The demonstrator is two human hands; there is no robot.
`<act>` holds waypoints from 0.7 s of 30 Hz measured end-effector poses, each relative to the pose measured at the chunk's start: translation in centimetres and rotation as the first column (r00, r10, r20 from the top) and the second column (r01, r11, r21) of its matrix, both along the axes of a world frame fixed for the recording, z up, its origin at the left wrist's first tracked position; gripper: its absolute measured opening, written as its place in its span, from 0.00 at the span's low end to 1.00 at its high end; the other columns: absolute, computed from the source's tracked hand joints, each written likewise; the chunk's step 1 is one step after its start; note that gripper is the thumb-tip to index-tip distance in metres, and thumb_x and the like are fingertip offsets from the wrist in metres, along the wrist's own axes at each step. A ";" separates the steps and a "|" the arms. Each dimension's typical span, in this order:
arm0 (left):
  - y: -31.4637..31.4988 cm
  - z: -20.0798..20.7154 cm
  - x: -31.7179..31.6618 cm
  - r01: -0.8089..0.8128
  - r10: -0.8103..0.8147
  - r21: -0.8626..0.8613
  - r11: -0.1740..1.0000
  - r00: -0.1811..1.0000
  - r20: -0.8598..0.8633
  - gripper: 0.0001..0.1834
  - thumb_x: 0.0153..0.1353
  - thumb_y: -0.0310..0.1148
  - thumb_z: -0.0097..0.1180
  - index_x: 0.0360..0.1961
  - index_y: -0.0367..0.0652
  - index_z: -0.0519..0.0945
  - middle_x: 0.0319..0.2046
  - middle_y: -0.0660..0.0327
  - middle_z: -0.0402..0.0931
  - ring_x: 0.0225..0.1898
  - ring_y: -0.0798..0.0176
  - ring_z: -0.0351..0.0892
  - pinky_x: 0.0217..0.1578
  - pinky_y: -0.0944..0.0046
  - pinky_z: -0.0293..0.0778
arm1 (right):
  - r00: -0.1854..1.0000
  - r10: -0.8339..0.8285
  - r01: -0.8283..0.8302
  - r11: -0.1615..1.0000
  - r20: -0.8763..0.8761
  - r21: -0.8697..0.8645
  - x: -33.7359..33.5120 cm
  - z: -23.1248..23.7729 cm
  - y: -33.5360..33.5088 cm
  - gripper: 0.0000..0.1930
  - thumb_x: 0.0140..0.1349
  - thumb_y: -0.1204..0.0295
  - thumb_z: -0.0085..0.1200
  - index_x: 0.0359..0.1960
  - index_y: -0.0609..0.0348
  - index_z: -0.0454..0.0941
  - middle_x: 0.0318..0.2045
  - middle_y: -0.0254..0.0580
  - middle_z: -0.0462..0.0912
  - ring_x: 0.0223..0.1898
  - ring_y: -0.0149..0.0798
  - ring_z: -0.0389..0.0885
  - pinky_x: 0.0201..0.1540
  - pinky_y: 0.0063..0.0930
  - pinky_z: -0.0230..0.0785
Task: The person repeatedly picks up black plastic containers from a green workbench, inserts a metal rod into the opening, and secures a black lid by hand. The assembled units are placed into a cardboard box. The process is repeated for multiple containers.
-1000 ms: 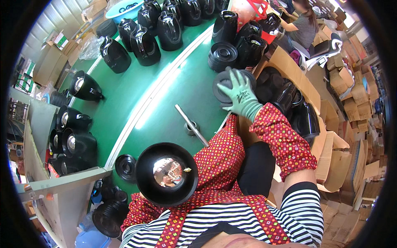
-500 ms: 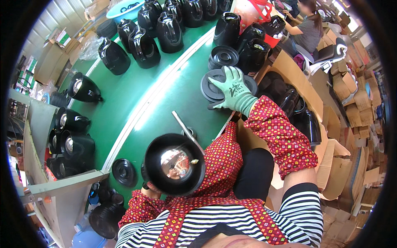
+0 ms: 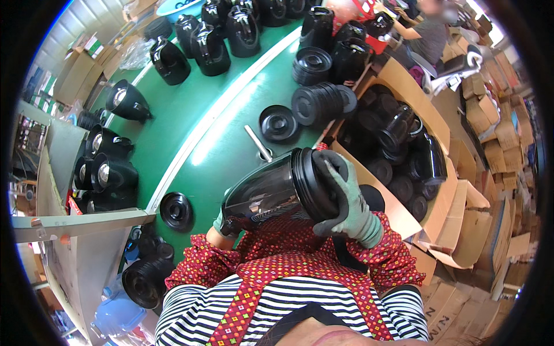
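Note:
A glossy black jug body (image 3: 265,190) lies tilted on its side in front of my chest. My right hand (image 3: 346,196), in a grey-green glove, presses a black round base disc (image 3: 314,181) against the jug's wide end. My left hand (image 3: 222,222) is mostly hidden under the jug's narrow end and holds it there. Another black disc (image 3: 279,123) lies on the green table (image 3: 196,138) just beyond the jug, next to a thin metal rod (image 3: 258,143).
Several black jug bodies (image 3: 210,49) stand along the table's far edge and at the left (image 3: 109,167). Stacks of black discs (image 3: 320,104) lie at the right. A cardboard box (image 3: 398,138) holds more black parts. A person (image 3: 427,29) sits at the far right. A loose disc (image 3: 176,210) lies near left.
My right hand brought a black disc from the table back to the jug and set it on the wide end. The jug turned from opening-up to lying on its side.

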State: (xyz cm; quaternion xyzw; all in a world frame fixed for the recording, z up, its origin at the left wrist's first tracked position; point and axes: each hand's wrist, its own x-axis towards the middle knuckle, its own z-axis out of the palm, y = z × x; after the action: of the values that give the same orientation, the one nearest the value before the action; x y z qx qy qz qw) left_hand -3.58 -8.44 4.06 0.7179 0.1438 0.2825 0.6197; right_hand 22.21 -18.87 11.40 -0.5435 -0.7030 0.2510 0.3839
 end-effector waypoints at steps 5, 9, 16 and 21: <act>-0.7 -4.5 -1.6 -0.164 0.174 0.212 0.963 0.984 -0.032 0.36 0.54 0.40 0.80 0.60 0.33 0.81 0.55 0.53 0.85 0.51 0.58 0.87 0.53 0.60 0.82 | 0.991 -0.033 0.038 0.999 -0.131 0.038 0.0 -0.3 -4.1 0.65 0.46 0.32 0.73 0.81 0.53 0.57 0.75 0.59 0.57 0.75 0.62 0.57 0.77 0.55 0.50; -0.7 -6.2 -2.3 -0.229 0.250 0.215 0.949 0.965 -0.077 0.35 0.49 0.40 0.81 0.55 0.33 0.83 0.49 0.54 0.87 0.45 0.57 0.89 0.49 0.61 0.83 | 0.966 -0.097 0.117 0.991 -0.238 0.071 0.2 -1.4 -6.8 0.56 0.62 0.34 0.61 0.81 0.58 0.55 0.76 0.60 0.56 0.76 0.62 0.55 0.77 0.55 0.48; -1.7 3.8 0.4 -0.420 0.426 0.479 0.771 0.899 0.102 0.37 0.44 0.41 0.83 0.53 0.31 0.82 0.53 0.45 0.85 0.48 0.54 0.89 0.50 0.59 0.84 | 0.809 -0.192 0.132 0.980 -0.556 -0.147 0.6 -1.8 -8.8 0.39 0.78 0.49 0.46 0.80 0.64 0.55 0.76 0.54 0.60 0.76 0.50 0.59 0.78 0.40 0.49; -1.6 6.2 1.0 -0.352 0.353 0.406 0.843 0.933 0.074 0.38 0.44 0.42 0.83 0.53 0.31 0.82 0.56 0.40 0.82 0.48 0.51 0.89 0.52 0.56 0.84 | 0.539 -0.082 -0.186 0.959 -0.838 -0.214 5.3 -2.4 -11.2 0.33 0.83 0.53 0.41 0.79 0.64 0.59 0.78 0.49 0.61 0.79 0.42 0.57 0.80 0.36 0.50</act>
State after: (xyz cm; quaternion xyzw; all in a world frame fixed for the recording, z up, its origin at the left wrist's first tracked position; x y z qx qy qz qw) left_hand -2.59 -10.05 10.23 0.7943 0.2115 0.4140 0.3911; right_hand 27.53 -30.09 8.98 -0.3830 -0.4058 0.5878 0.5857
